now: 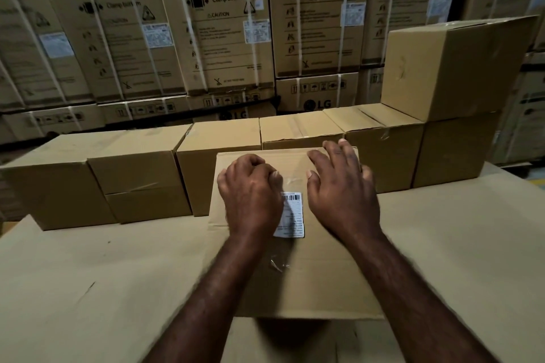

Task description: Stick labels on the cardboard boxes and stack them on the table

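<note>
A brown cardboard box sits in front of me on the table, its taped top facing up. A white barcode label lies on that top, partly hidden under my left hand. My left hand rests on the box over the label's left side with its fingers curled under, and nothing shows in its grasp. To the right of the label, my right hand lies on the box top with fingers straight and spread.
A row of several plain boxes lines the table's far edge, with one more box stacked on the rightmost. The table is covered in cardboard sheet. Tall washing-machine cartons form a wall behind.
</note>
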Tool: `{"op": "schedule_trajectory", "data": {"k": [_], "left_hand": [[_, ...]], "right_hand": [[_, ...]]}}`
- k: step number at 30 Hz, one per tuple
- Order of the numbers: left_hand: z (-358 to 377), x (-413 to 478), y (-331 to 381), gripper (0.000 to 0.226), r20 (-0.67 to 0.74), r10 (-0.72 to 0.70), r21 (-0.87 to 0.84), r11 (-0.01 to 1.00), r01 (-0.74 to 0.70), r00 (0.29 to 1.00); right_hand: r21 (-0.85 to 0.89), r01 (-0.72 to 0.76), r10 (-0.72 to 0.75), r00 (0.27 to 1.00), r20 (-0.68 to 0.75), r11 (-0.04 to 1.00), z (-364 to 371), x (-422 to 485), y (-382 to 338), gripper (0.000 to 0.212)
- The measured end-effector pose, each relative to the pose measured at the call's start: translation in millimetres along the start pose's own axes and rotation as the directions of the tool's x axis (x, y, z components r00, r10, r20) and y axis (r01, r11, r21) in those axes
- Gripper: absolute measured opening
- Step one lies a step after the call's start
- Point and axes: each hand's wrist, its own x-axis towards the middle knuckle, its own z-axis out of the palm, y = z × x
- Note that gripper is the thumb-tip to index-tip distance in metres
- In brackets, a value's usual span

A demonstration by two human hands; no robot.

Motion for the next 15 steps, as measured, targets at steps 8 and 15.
{"op": "schedule_trajectory", "data": {"k": [8,15], "left_hand": [[0.1,2.5,-3.3,0.026,0.130,-0.010,-0.051,0.999,0.016,0.992],[-2.6,3.3,-5.4,0.021,0.155,-0.004,-0.099,0.995,0.020,0.988]], "right_hand": [[0.011,0.004,-0.004,1.000,0.007,1.000,2.6,2.5,1.2,0.048],[0.026,0.140,-0.141,0.989,0.038,0.990,-2.4,-2.6,1.1,0.048]]}}
